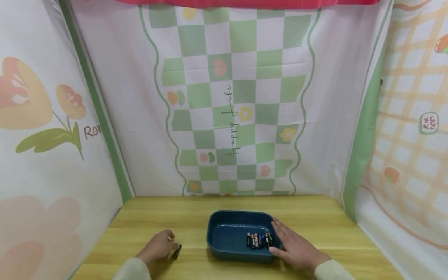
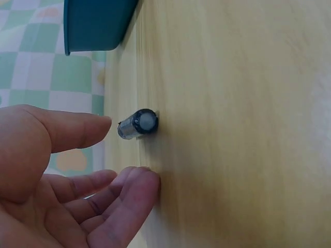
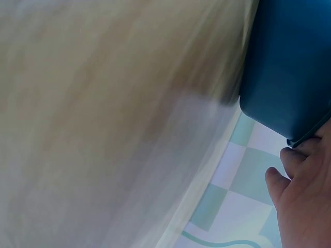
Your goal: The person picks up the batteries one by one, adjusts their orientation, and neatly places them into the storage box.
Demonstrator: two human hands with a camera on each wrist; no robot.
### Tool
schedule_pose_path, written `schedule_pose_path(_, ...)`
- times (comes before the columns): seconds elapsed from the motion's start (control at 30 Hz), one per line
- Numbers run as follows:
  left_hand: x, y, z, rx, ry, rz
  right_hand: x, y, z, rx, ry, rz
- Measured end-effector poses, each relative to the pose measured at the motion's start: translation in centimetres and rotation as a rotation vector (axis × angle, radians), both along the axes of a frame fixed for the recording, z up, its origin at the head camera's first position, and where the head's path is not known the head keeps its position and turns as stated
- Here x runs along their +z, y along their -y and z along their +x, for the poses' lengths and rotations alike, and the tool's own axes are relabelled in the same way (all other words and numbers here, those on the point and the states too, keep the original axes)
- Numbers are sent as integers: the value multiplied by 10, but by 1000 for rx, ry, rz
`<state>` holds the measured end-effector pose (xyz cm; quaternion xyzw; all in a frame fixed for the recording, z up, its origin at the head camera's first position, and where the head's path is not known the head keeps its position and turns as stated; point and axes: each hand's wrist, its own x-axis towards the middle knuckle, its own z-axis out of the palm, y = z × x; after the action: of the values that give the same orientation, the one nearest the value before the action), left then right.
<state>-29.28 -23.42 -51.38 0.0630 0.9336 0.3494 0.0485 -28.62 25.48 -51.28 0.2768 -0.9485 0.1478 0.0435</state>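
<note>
My left hand (image 1: 160, 245) is low over the table at the left, thumb and fingers apart around a dark battery (image 2: 139, 124). The battery lies on the wood with its flat end facing the left wrist camera, and the thumb tip shows a small gap from it. My right hand (image 1: 297, 247) rests on the right end of a dark blue plastic box (image 1: 241, 255), fingers extended along the rim and thumb at the front right corner. Inside the box, several batteries (image 1: 256, 240) lie side by side near its right end.
A wood-grain table (image 1: 189, 210) carries the box. Behind it hangs a green-and-white checked cloth (image 1: 241, 116). Printed cloth walls stand on the left (image 1: 52, 167) and right (image 1: 409, 147), close to the table's sides.
</note>
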Motion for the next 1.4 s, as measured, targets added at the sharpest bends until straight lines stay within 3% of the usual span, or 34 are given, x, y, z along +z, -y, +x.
schedule_pose_path(0.17,2,-8,0,13,34,82,2,-1,-2,1,7,0)
schedule_pose_path(0.6,3,-22,1,-28,46,50,-2,-1,-4,3,55,-11)
schedule_pose_path(0.93,17,-22,1,-15,97,-27,1,-1,-5,4,63,-21)
schedule_pose_path(1.27,13,-17,-3,-25,58,41,0,-2,-6,-5,73,-22)
schedule_pose_path(1.4,13,-16,-3,-28,83,58,1,-1,-5,-5,85,-19)
